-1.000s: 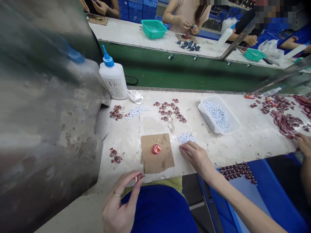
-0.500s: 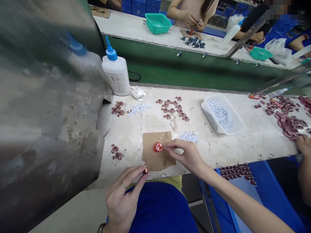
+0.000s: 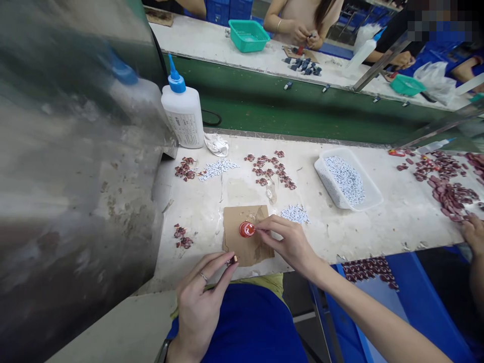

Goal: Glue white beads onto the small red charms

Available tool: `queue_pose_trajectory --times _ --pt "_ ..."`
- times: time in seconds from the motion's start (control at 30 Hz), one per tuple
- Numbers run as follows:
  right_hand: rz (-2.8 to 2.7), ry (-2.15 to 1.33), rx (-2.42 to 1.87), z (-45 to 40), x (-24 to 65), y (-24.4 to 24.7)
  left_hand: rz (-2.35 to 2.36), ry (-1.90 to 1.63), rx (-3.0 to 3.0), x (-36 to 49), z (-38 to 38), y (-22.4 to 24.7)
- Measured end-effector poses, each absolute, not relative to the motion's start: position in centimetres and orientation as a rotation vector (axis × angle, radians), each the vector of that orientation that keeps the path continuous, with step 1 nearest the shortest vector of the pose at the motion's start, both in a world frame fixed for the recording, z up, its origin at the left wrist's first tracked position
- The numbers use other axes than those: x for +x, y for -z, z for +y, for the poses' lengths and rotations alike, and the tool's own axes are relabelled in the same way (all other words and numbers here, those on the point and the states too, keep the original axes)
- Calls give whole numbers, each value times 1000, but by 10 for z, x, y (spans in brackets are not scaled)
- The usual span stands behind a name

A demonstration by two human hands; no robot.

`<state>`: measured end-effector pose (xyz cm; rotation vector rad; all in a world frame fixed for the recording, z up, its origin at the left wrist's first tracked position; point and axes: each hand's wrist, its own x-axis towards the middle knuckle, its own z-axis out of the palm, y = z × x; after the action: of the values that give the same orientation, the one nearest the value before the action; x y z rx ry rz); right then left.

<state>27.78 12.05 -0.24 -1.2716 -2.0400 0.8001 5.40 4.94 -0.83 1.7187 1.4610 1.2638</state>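
My left hand (image 3: 204,292) pinches a small dark reddish-brown piece (image 3: 232,260) with a pale end between thumb and fingertips, just off the near edge of a brown cardboard square (image 3: 234,249). On that cardboard sits a small round red cap (image 3: 247,229) with a shiny surface, perhaps wet. The fingertips of my right hand (image 3: 289,242) are closed at the cap's right rim; what they pinch is too small to make out. Small brown pieces (image 3: 183,238) lie in a loose group left of the cardboard. A pile of tiny white pieces with dark marks (image 3: 295,214) is beyond my right hand.
A white bottle with a blue nozzle (image 3: 184,113) stands by the metal panel (image 3: 86,166) at left. A clear plastic tub (image 3: 372,196) holds white pieces. More brown pieces (image 3: 260,164) lie farther back. At right is a co-worker's hand (image 3: 473,233); people work across the green divider (image 3: 245,96).
My left hand has moved slightly right and up, bringing its brown piece closer to the cardboard. My right hand remains at the cap's rim.
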Motion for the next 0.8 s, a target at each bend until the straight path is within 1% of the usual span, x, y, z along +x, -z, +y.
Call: queue_pose_trajectory --times 0.1,0.27,0.47,0.63,0.8 --pt "-1917 -869 -1257 114 272 -11 1460 -1269 1702 57 50 3" --pt "-1726 -1070 -1109 98 257 -37 1422 -1251 1642 61 51 -13" --pt "-1719 -1168 -1102 88 251 -46 1401 -1276 1599 64 53 -19" --pt "-1841 -1127 -1085 87 254 -46 1424 -1244 1612 64 53 -17" --pt "-2122 -864 -1016 85 256 -50 1408 -1273 1623 64 55 -19"
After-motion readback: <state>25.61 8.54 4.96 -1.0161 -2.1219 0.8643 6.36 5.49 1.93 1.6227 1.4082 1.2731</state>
